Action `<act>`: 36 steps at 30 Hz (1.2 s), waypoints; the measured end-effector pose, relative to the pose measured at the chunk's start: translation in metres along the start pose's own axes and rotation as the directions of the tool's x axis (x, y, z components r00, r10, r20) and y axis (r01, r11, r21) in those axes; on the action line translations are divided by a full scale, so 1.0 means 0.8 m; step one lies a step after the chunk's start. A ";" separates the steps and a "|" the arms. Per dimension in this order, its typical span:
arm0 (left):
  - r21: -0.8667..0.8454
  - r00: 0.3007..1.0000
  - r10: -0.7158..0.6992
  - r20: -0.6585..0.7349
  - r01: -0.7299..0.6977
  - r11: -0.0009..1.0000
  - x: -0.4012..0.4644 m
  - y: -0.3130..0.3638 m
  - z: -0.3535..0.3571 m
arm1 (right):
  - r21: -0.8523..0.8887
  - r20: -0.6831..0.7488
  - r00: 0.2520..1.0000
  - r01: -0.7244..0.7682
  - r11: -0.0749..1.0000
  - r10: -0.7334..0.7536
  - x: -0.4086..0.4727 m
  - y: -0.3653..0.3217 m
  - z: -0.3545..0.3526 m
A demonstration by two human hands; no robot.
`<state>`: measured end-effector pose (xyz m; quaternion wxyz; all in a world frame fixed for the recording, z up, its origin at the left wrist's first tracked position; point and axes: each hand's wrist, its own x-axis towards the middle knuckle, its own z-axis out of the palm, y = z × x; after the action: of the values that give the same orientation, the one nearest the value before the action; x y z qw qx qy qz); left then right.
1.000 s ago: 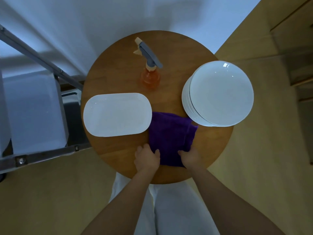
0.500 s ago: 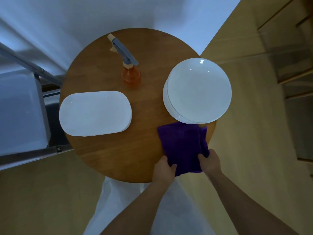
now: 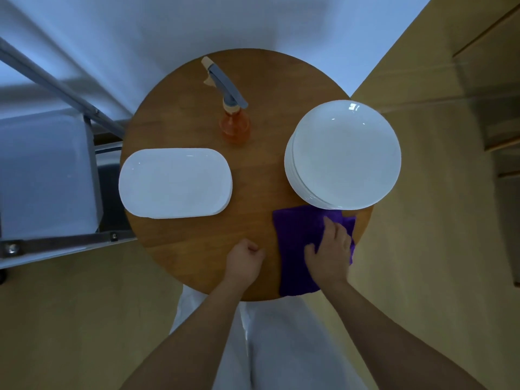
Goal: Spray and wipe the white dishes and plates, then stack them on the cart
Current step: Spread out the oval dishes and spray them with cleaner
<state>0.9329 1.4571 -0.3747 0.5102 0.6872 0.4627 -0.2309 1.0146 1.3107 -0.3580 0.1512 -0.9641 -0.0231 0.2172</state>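
In front of me is a round wooden surface (image 3: 197, 249). On its left side lies a long white dish (image 3: 174, 182) with round corners; it may be a few dishes stacked, I cannot tell. On the right side sits a pile of round white plates (image 3: 343, 156). At the back, between them, stands an orange spray bottle (image 3: 233, 122) with a grey top. A purple cloth (image 3: 298, 240) lies flat near the front right edge, just in front of the plates, and its near end hangs a little over the edge.
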 end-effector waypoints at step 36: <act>0.058 0.868 0.080 -0.489 -0.060 0.997 0.062 -0.007 -0.279 | 0.343 -0.467 0.808 0.541 0.768 -0.360 0.151 -0.345 -0.047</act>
<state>0.9169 1.6812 -0.3332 0.3700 0.7499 0.5470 -0.0396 1.1455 1.5766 -0.2918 0.4253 -0.8875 -0.1766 -0.0155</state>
